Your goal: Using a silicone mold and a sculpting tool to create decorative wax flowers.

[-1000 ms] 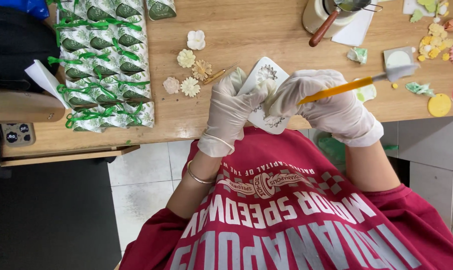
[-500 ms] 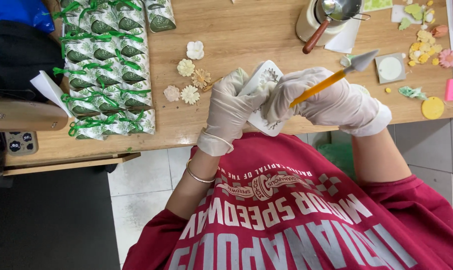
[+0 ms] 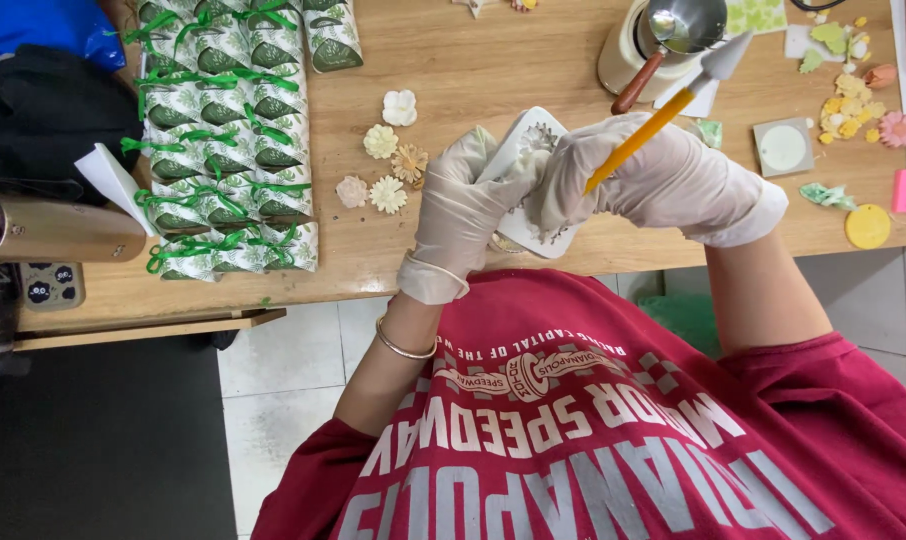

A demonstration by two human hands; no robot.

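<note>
A light wooden table (image 3: 493,60) fills the upper part of the view, and the person in a dark red printed shirt (image 3: 593,430) leans over its near edge. On the table's left side lie rows of white-and-green wrapped packets tied with green ribbon (image 3: 228,140). A cream pot with a metal ladle (image 3: 663,40) stands at the far right-centre.

Both hands wear pale gloves and meet just above the table edge. The left hand (image 3: 458,215) is curled around a white flower mould (image 3: 528,175), fingers closed on its left side and holding it tilted off the table. The right hand (image 3: 673,180) touches the mould's right side and pinches a yellow-handled tool with a grey pointed tip (image 3: 663,115), its tip aimed up and away.

Five small pale flower shapes (image 3: 385,165) lie just left of the hands. More coloured bits (image 3: 853,105) are scattered at the far right.
</note>
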